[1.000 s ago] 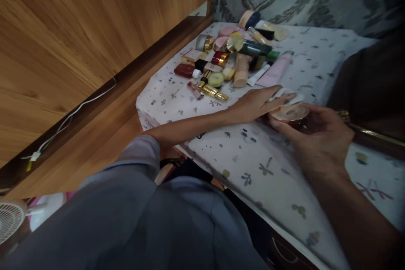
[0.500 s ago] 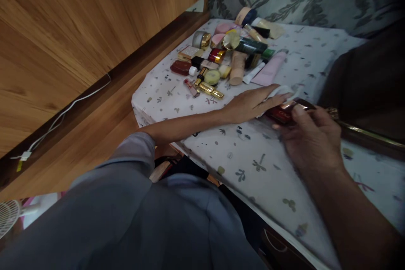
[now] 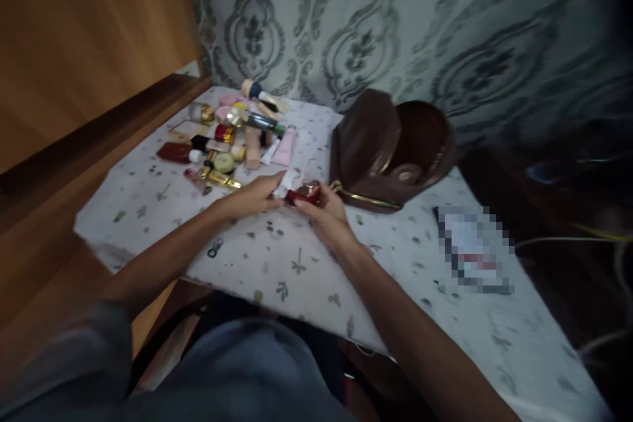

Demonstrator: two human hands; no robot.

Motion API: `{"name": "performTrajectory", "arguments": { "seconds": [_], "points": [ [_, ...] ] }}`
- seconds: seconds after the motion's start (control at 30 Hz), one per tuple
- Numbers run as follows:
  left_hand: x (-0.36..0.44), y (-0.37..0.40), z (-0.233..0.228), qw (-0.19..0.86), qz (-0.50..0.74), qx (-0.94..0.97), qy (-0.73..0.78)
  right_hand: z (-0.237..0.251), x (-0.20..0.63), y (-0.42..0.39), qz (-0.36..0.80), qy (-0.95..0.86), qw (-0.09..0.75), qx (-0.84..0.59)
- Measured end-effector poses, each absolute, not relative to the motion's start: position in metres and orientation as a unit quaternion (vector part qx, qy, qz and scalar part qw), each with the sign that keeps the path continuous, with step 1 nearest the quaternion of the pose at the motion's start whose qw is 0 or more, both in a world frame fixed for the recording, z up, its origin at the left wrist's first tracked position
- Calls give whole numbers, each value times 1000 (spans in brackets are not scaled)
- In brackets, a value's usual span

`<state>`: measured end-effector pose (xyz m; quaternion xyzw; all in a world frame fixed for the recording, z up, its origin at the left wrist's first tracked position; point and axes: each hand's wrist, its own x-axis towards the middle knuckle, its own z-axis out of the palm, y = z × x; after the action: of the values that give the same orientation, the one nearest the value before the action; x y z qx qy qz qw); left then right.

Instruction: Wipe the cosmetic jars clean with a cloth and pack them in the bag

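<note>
- Red compact (image 3: 302, 195) — small red-and-gold cosmetics case, sits at the middle of the table, just in front of the brown bag, pinched between both hands.
- Right hand (image 3: 327, 213): fingers curled narrow around the compact's near and right side, thumb on top. Holding it.
- Left hand (image 3: 254, 195): lying flat and stretched, fingertips reaching the compact's left edge and resting over a small white pad or wipe (image 3: 291, 179). Frame is blurred, so I can't tell if the left fingers grip the pad or just press on it.
- Table (image 3: 277, 264): white cloth with a small leaf print.
- Cosmetics pile (image 3: 230, 138) at the far-left corner: tubes, lipsticks, jars, a brush. Well apart from the hands.
- Brown bag (image 3: 390, 151): flap thrown open, just beside the right hand, near enough to touch it.
- Blurred-out flat item (image 3: 472, 250) to the right, well apart.
- Handling judgement: the case looks small, glossy and slippery. Right hand should carry the grip, left only steadies. Keep it low over the cloth so a slip costs nothing. Keep the right knuckles off the bag's gold trim (image 3: 368, 200).
</note>
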<state>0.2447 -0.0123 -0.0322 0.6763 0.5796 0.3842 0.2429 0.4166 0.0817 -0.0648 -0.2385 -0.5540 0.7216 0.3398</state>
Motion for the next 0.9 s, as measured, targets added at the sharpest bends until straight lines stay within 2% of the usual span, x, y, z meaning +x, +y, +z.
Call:
{"name": "performTrajectory", "arguments": {
  "seconds": [0.13,0.23,0.33,0.5,0.7,0.9],
  "points": [
    [238,-12,-31,254,413,615,622,-63,418,85,693,-589,344,-234],
    [238,-11,-27,172,461,593,638,-64,418,84,658,-626,340,-243],
    [246,-12,-19,104,437,634,630,-67,418,83,603,-674,345,-252],
    [267,-19,-13,188,337,721,575,-69,422,77,523,-742,330,-260],
    [266,-18,-19,190,359,710,575,-67,422,79,511,-747,341,-254],
    [253,-17,-17,213,330,754,527,-70,420,89,516,-746,350,-234]
  ]
}}
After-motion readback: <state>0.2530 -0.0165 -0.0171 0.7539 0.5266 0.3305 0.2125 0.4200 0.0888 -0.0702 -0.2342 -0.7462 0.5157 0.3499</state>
